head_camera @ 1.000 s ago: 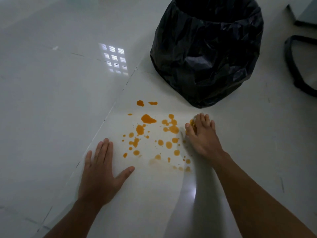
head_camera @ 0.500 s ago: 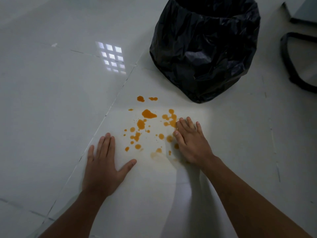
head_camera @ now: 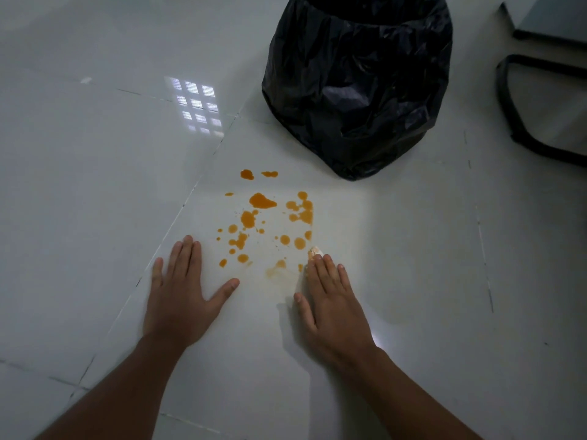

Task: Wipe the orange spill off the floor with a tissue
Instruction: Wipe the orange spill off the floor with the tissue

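Note:
Orange drops and blotches of the spill (head_camera: pixel 262 201) are scattered over the white floor tile (head_camera: pixel 397 249), with a faint smeared patch (head_camera: pixel 279 273) near its lower edge. My right hand (head_camera: pixel 330 300) lies flat on the floor at the spill's lower right. It presses a tissue (head_camera: pixel 315 251) under its fingers; only a small orange-stained tip shows past the fingertips. My left hand (head_camera: pixel 181 290) rests flat on the tile, fingers spread, left of the spill and holding nothing.
A bin lined with a black plastic bag (head_camera: pixel 359 84) stands just beyond the spill. Black furniture legs (head_camera: pixel 514 119) sit at the far right. Tile joints run diagonally on the left, with a window reflection (head_camera: pixel 197 106) on the glossy floor.
My right hand has drawn the tissue back toward me across the spill's right side, wiping away drops there. The left hand has stayed in place.

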A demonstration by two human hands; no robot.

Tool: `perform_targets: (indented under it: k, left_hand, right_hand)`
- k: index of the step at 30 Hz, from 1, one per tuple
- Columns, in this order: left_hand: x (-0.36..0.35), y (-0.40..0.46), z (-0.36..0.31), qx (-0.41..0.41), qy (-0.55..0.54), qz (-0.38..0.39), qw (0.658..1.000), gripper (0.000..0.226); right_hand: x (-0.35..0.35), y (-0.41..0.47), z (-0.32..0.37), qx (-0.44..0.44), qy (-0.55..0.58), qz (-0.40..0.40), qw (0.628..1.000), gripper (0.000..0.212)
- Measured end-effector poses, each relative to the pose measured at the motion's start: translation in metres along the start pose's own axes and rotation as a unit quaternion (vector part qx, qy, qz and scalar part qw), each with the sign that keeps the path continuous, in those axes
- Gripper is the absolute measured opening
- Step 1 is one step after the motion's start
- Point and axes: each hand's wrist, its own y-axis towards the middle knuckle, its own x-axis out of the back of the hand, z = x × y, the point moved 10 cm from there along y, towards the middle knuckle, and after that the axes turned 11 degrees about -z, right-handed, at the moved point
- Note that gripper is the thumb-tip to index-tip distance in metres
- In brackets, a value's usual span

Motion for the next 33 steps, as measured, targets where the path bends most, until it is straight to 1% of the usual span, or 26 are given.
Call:
perform_targets:
  k: [5, 12, 18, 22, 24, 27, 29, 33]
  left_hand:
    - [-0.001, 0.000, 0.001, 0.005, 0.000, 0.004, 1.000, 0.108]
    - [0.002, 0.000, 0.000, 0.009, -0.002, 0.015, 1.000, 0.109]
    - [0.000, 0.000, 0.001, 0.009, -0.004, 0.015, 1.000, 0.109]
    - [0.000, 0.000, 0.002, 0.011, -0.006, 0.005, 1.000, 0.107]
    - [0.000, 0.000, 0.002, 0.012, -0.008, 0.001, 1.000, 0.106]
    - [0.000, 0.001, 0.002, 0.014, -0.010, 0.002, 1.000, 0.106]
    - [0.001, 0.000, 0.002, 0.013, -0.013, 0.004, 1.000, 0.105]
    - [0.001, 0.000, 0.003, 0.016, -0.019, 0.007, 1.000, 0.105]
  right_hand:
    - [-0.002, -0.016, 0.004, 0.000, 0.004, 0.025, 1.000, 0.072]
    - [0.004, -0.028, -0.010, 0.007, -0.055, 0.029, 0.998, 0.073]
    - [0.018, -0.037, -0.046, -0.043, -0.076, 0.000, 0.996, 0.072]
    - [0.025, -0.037, -0.059, -0.088, 0.016, -0.035, 0.995, 0.071]
    - [0.022, -0.035, -0.054, -0.099, 0.033, -0.027, 0.994, 0.073]
    - [0.010, -0.030, -0.021, -0.074, 0.054, -0.009, 0.996, 0.077]
    - [0.003, -0.025, 0.001, -0.081, 0.090, -0.008, 0.993, 0.079]
    - [-0.004, -0.016, 0.024, -0.070, 0.131, -0.009, 0.989, 0.071]
